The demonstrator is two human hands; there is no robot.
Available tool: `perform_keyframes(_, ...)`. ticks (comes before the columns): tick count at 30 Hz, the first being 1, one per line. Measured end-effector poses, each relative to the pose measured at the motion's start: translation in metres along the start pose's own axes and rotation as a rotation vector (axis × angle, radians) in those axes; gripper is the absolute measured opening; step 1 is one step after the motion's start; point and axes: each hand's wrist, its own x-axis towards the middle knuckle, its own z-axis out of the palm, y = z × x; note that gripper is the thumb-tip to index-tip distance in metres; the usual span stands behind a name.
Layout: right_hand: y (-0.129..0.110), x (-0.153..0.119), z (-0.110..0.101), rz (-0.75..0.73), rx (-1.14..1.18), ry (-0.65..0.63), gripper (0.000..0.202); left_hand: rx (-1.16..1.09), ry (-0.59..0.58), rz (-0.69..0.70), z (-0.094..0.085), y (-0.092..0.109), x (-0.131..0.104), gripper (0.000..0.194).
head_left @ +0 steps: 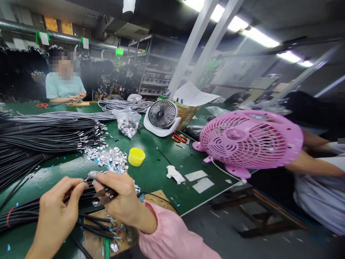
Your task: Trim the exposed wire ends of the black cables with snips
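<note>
Cable (pixel 88 177) end, wrapped in a bit of foil, sits pinched between the fingertips of both hands at the near edge of the table (pixel 161 169). Left hand (pixel 58 210) closes narrowly on it with thumb and forefinger; right hand (pixel 118 199) pinches it from the other side and also holds small snips (pixel 105 196) against the palm, blades pointing left. Black cables (pixel 40 212) run under both hands to the left, over a wooden board (pixel 161 198). Just beyond the hands lies a heap of foil pieces (pixel 107 158), with a yellow cap (pixel 136 156) beside it. Farther left, long bundles (pixel 45 138) of black and grey cable cover the table. A bag (pixel 127 122), a white fan (pixel 161 117), red scissors (pixel 180 138) and a pink fan (pixel 249 140) stand farther back and right. Across the table a person (pixel 64 88) works; another person's arm (pixel 315 165) reaches in at right.
</note>
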Motion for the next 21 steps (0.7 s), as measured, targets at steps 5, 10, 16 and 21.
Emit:
perform_keyframes(5, 0.0004, -0.0022, 0.0009, -0.008, -0.021, -0.003, 0.029, 0.005, -0.046, 0.015, -0.0036, 0.0011, 0.0036, 0.036)
perform_keyframes(10, -0.0005, -0.0004, -0.0011, 0.022, 0.082, -0.019, 0.027, -0.017, -0.078, -0.036, -0.0048, 0.0006, 0.0021, 0.045)
perform_keyframes(16, -0.0014, 0.0025, -0.0018, 0.063, 0.153, 0.037, 0.023, -0.047, -0.117, -0.106, -0.0048, -0.0008, 0.0029, 0.050)
perform_keyframes(21, -0.0031, 0.0038, -0.0028, 0.074, 0.124, 0.018, 0.026, -0.108, -0.232, -0.242, -0.0073, -0.0042, 0.0055, 0.041)
